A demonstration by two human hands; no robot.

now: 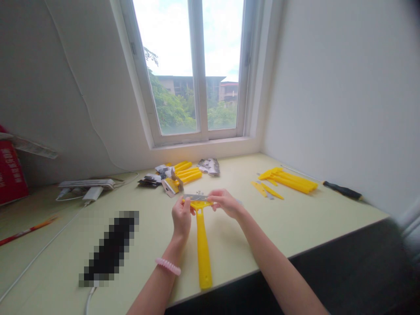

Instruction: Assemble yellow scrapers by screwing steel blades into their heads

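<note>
A yellow scraper [203, 249] lies in front of me, its long handle pointing toward the table's near edge. Across its head sits a flat grey metal blade [196, 197]. My left hand [182, 216] pinches the left end of the scraper head and blade, with the thumb on top. At the right end, my right hand [225, 203] is closed, its fingertips gripping the blade and head. Small screws [199, 192] appear just beyond the blade, too small to make out well.
Yellow-handled scrapers [188, 175] and a grey packet [210, 166] lie behind my hands. More yellow handles [292, 180] and a black-handled screwdriver [342, 190] lie at right. A power strip [87, 183], white cables and a blurred black object [111, 247] are at left.
</note>
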